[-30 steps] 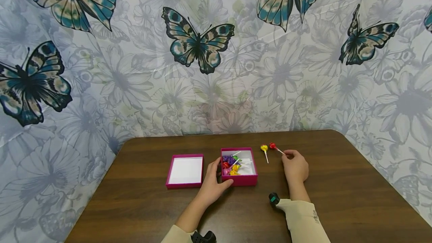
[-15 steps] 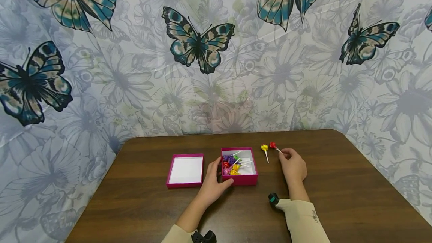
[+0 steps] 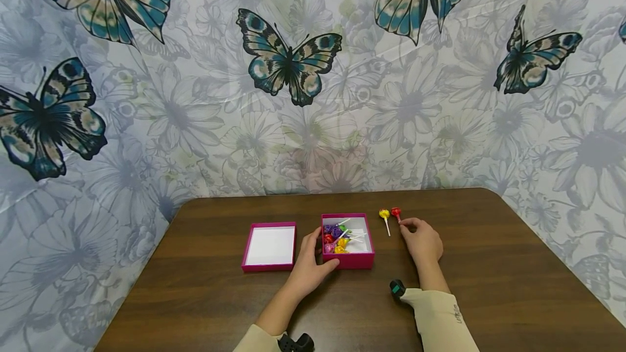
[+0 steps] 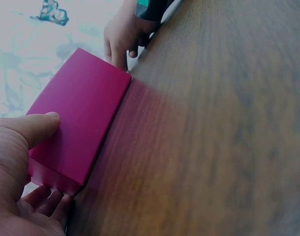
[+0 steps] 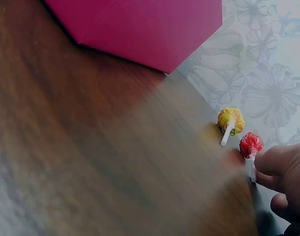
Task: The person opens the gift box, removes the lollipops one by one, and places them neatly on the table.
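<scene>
An open magenta box (image 3: 347, 261) stands on the table with several wrapped lollipops (image 3: 337, 238) inside, heads to the left in purple, red, pink, yellow and green. My left hand (image 3: 309, 262) holds its near left corner. In the left wrist view the thumb (image 4: 44, 125) lies on the front wall and the other fingers are at the left side. To the right of the box, my right hand (image 3: 423, 239) pinches the stick of a red lollipop (image 3: 396, 212) between thumb and forefinger. Beside it lies a yellow lollipop (image 3: 384, 214), its stick toward me; the two heads are slightly apart.
A magenta box lid (image 3: 269, 246), white inside up, lies left of the box. The brown wooden table (image 3: 352, 308) ends at a rounded far edge. Behind it hangs a cloth (image 3: 313, 140) printed with butterflies and flowers.
My right hand has shifted slightly left, swinging the red lollipop's stick from slanting right to pointing nearly straight toward me. The left hand and the box keep their place.
</scene>
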Demonstrator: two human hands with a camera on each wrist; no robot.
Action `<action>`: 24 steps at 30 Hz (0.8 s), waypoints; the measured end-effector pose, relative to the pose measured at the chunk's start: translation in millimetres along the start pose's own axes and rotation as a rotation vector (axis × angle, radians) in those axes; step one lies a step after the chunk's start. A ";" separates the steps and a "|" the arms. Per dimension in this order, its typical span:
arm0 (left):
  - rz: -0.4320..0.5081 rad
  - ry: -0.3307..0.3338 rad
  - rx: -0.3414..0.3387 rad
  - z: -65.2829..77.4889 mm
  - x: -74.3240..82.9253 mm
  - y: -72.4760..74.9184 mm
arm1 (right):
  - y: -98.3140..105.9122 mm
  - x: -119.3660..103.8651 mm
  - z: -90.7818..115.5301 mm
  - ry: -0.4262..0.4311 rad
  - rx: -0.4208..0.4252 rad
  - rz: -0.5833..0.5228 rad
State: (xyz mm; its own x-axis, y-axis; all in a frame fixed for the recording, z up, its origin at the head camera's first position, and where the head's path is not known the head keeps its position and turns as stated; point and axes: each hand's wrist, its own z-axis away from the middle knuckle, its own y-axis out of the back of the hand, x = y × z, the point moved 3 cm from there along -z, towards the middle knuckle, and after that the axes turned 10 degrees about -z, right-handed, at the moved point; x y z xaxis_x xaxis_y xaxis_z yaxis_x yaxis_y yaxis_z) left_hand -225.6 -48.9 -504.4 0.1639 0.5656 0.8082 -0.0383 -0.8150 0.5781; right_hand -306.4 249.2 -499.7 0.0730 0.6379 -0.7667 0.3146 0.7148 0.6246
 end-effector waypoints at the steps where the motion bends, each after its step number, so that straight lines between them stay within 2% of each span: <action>1: 0.000 -0.003 0.001 -0.2 -0.1 0.0 | -0.3 -0.1 0.2 0.002 -0.014 0.006; 8: -0.001 -0.002 0.000 -0.7 -0.4 -0.2 | -0.7 -0.9 1.3 0.006 -0.051 0.008; 20: 0.002 -0.001 0.001 -0.2 0.6 -0.1 | -1.6 0.1 -0.1 0.020 -0.014 -0.026; 24: -0.001 -0.019 0.007 -0.2 0.6 -0.1 | -2.5 0.1 -0.4 0.026 -0.012 -0.027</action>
State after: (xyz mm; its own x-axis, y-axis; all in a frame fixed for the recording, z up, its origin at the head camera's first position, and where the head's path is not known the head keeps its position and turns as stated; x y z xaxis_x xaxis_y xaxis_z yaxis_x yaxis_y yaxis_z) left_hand -225.8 -48.5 -504.0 0.1827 0.5637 0.8055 -0.0313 -0.8156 0.5778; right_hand -307.5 247.6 -501.3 0.0401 0.6250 -0.7796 0.3051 0.7353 0.6052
